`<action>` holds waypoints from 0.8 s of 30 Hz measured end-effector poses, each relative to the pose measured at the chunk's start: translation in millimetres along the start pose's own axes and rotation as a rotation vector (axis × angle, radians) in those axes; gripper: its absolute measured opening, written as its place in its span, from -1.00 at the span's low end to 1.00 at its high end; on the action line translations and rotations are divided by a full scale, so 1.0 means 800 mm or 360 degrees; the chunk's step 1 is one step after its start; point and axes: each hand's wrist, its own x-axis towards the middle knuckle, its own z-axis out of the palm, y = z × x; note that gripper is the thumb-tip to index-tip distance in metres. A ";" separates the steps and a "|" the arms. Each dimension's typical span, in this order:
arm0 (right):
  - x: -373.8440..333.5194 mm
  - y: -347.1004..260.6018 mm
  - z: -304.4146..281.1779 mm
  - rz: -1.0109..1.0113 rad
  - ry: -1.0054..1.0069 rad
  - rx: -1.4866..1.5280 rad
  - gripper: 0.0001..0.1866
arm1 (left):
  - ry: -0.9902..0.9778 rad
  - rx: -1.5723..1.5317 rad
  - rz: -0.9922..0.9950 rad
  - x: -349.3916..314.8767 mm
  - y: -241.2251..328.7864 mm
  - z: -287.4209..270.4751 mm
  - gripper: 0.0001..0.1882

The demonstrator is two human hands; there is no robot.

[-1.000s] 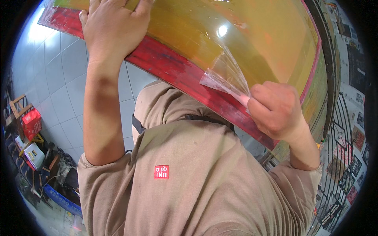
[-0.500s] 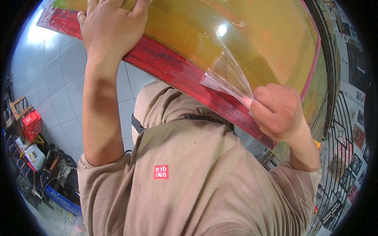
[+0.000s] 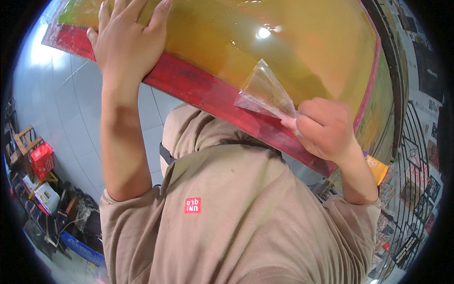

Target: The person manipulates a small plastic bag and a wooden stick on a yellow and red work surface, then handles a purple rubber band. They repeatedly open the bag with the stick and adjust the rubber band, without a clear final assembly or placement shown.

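Note:
A wide, glossy yellow screen (image 3: 213, 45) with a red frame edge (image 3: 208, 97) fills the upper part of the view, slanting down to the right. My left hand (image 3: 130, 45) lies over its left part, fingers spread, palm across the red edge. My right hand (image 3: 326, 128) is closed near the lower right corner, pinching a strip of clear film (image 3: 265, 87). The creased film fans out from the fingers to the upper left, over the yellow surface and the red edge. Whether its far end still touches the surface I cannot tell.
Grey floor tiles (image 3: 87, 123) show at the left, with a red bag (image 3: 42, 161) and clutter beyond. By my right forearm is a yellow-orange packet (image 3: 377, 168). A black wire rack (image 3: 409, 156) stands before a paper-covered wall at the right.
My right hand has moved slightly left with the film. The film has folded into a shorter, wider flap. My left hand stays on the screen, a little farther left in view.

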 end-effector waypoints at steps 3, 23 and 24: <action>-0.009 -0.007 0.007 0.0188 0.0108 -0.0006 -0.60 | 0.0096 0.0731 0.0354 -0.002 -0.019 0.009 -0.52; -0.404 -0.022 0.023 0.2237 0.0914 -0.0495 -0.53 | 0.0433 -0.0374 0.0155 -0.042 0.003 -0.045 -0.48; -0.418 -0.021 0.026 0.2219 0.0785 -0.0498 -0.55 | 0.0446 -0.0403 0.0088 -0.052 0.017 -0.040 -0.48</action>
